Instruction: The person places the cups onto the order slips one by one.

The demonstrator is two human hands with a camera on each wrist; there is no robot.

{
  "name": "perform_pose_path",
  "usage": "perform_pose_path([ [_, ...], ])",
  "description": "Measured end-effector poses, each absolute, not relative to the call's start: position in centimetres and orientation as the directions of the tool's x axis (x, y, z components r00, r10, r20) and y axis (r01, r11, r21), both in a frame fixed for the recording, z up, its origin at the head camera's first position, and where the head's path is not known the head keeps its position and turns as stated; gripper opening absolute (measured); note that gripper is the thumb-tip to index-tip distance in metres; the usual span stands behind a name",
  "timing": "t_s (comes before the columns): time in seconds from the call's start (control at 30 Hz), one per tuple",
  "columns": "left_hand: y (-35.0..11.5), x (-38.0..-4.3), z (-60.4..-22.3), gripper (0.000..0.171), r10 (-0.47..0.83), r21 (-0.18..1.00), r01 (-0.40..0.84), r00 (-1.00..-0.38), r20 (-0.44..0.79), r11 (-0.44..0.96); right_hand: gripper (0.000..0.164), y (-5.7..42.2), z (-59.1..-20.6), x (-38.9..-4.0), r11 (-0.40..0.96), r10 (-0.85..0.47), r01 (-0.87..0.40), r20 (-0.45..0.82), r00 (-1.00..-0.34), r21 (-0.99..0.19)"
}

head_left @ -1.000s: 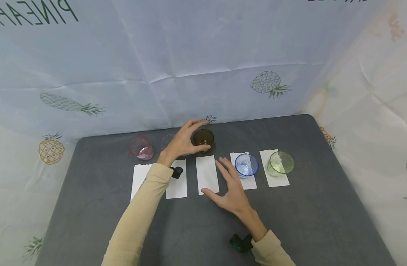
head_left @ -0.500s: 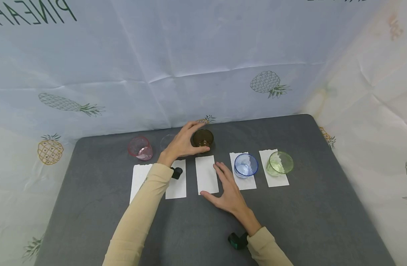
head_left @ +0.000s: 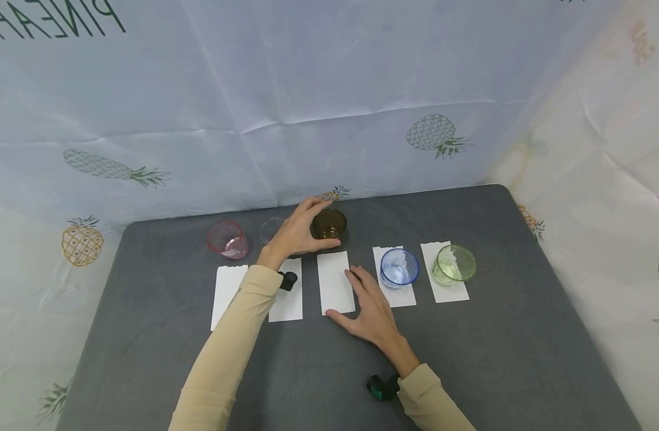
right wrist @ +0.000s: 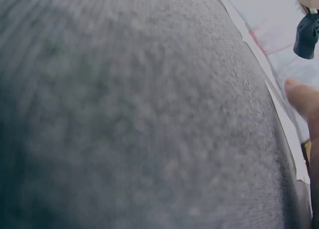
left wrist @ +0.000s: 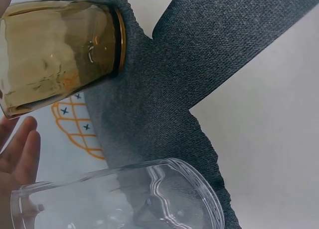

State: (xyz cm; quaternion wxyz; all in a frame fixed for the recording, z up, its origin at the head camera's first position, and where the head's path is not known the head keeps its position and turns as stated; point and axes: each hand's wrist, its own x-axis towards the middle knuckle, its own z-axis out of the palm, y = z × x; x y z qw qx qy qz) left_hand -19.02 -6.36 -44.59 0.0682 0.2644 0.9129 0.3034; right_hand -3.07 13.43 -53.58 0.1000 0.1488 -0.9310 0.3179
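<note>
My left hand (head_left: 295,232) reaches round the left side of an amber-brown glass (head_left: 329,225), thumb in front and fingers behind. In the left wrist view the amber glass (left wrist: 60,54) stands upright on the table, with the fingertips (left wrist: 31,149) beside its rim; firm contact cannot be made out. A clear glass (head_left: 270,230) stands partly hidden behind that hand, and shows large in the left wrist view (left wrist: 124,201). My right hand (head_left: 369,311) is spread, thumb and fingers apart, by the right edge of the middle white paper (head_left: 334,281), holding nothing.
A pink glass (head_left: 228,239) stands at the left, behind the leftmost white paper (head_left: 228,293). A blue glass (head_left: 398,267) and a green glass (head_left: 453,265) stand on papers at the right. Pineapple-print cloth (head_left: 329,143) hangs behind the grey table (head_left: 469,359).
My right hand has drawn slightly down and left, away from the blue glass, its fingers dropping lower beside the middle paper. My left hand and the amber glass have stayed in place.
</note>
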Motion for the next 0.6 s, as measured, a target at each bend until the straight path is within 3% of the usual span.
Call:
perform_pose_path([
  [0.6,-6.09,-19.08,-44.63,0.09,0.513,0.55,0.433,-0.858,0.011,0.714,0.093,13.15,-53.63,-3.09,0.808,-0.212,-0.309,0.241,-0.947,-0.502],
])
